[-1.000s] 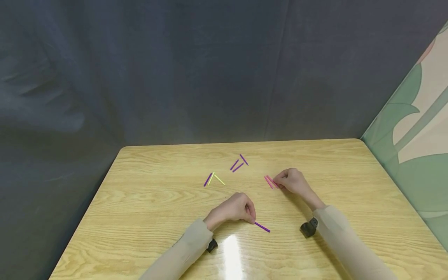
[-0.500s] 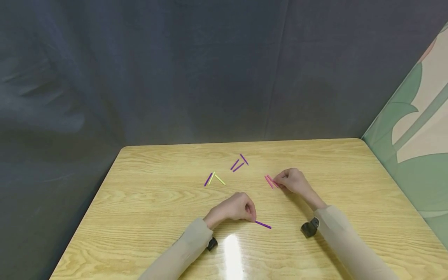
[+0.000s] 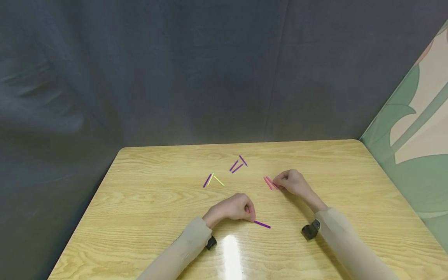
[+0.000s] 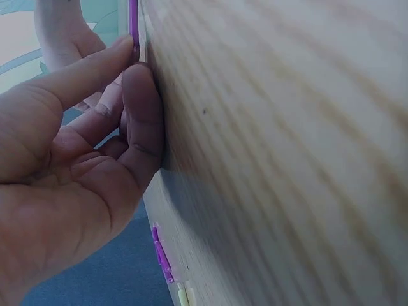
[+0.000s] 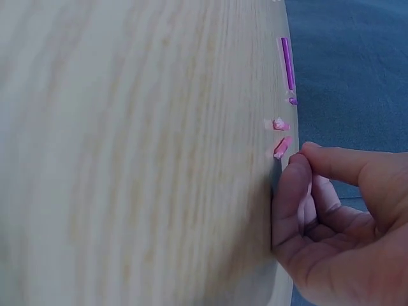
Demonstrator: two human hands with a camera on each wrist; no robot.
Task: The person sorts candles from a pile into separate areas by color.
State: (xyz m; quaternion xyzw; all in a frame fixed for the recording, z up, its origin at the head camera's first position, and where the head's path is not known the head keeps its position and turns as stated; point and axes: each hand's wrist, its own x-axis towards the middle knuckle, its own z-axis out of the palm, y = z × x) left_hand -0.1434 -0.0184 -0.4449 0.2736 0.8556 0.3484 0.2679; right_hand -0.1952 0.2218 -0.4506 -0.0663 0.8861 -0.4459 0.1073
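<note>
In the head view my left hand point(image 3: 233, 208) pinches one end of a thin purple stick point(image 3: 262, 224) between thumb and fingertips. Its free end points right, low over the table. The left wrist view shows the same purple stick point(image 4: 133, 22) beyond the fingertips. Farther right, my right hand point(image 3: 293, 182) has thumb and index finger pinched together at the end of a pink stick point(image 3: 271, 182); the fingers partly hide that end. Another pink stick point(image 3: 268, 183) lies just left of it. In the right wrist view the pink sticks point(image 5: 282, 147) lie beside the fingertips.
Several purple sticks point(image 3: 237, 168) lie loosely grouped toward the back of the wooden table point(image 3: 157, 202). Left of them are two yellow sticks point(image 3: 219, 181) beside a purple stick point(image 3: 207, 181). A dark curtain point(image 3: 210, 77) hangs behind the table.
The free end of the purple stick in my left hand has swung slightly away from me, so the stick lies flatter across the view. My right hand has stayed nearly still by the pink sticks.
</note>
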